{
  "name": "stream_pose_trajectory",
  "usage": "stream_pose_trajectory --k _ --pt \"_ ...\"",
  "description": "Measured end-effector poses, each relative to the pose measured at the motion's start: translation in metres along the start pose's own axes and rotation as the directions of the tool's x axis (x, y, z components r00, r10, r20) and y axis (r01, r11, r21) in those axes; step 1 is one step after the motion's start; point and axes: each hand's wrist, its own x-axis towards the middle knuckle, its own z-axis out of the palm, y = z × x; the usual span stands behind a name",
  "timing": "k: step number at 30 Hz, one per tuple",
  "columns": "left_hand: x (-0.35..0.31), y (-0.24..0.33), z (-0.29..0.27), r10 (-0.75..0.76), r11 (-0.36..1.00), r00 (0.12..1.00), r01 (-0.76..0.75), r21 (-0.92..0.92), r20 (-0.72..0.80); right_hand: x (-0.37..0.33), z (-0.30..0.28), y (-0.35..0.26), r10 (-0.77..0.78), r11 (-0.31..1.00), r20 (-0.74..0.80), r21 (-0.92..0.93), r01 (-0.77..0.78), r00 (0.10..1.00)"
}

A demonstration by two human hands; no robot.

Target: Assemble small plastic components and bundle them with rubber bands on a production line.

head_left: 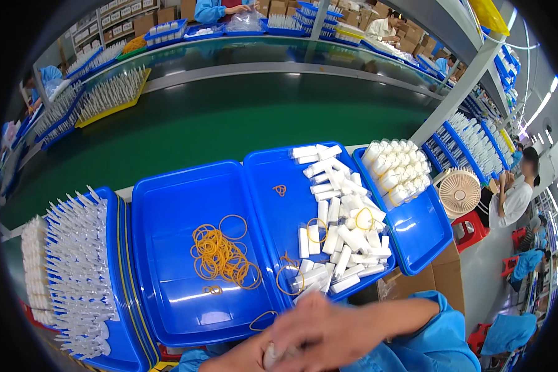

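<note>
At the lower edge my right hand [338,325] crosses over my left hand [239,358], both smeared by motion. My left hand's fingers are curled round something whitish [270,356] that mostly stays hidden. The right hand's fingers are too blurred to read. Just beyond them lies a blue tray [263,204] heaped with small white box-like pieces [347,235], some in clear film. A few rubber bands [317,230] lie on the heap. In the blue tray [167,248] to the left sits a pile of yellow-brown rubber bands [220,254].
Stacked blue trays [127,273] at left carry many upright white pointed pieces [80,266]. At right, banded white cylinders [397,167] stand in another blue tray [425,229]. Behind run a green conveyor belt [229,111] and a metal post [456,93]. A fan [459,192] and other people are beyond.
</note>
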Motion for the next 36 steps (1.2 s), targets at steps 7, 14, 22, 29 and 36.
stream_pose_trajectory --k 7,14,22,29,36 --pt "-0.003 -0.019 -0.012 0.166 0.967 0.951 -0.104 0.233 -0.262 -0.021 -0.070 0.104 0.566 0.418 -0.207 -0.762 -0.494 0.798" --pt "-0.003 -0.016 -0.006 0.245 0.969 0.931 -0.235 0.070 -0.271 -0.013 -0.080 0.107 0.524 0.380 -0.169 -0.831 -0.407 0.835" --pt "-0.004 -0.018 -0.021 0.418 0.893 0.792 -0.266 0.364 -0.445 0.010 -0.033 0.020 0.382 0.817 -0.247 -0.359 -0.450 0.890" --pt "-0.012 -0.003 -0.013 0.237 0.965 0.874 -0.163 -0.203 0.425 -0.016 0.004 0.022 0.469 0.838 -0.176 0.397 -0.374 0.866" --pt "0.000 -0.010 -0.006 0.402 0.818 0.847 -0.160 0.553 -0.348 -0.034 -0.019 0.026 0.489 -0.184 -0.158 0.943 0.278 0.858"
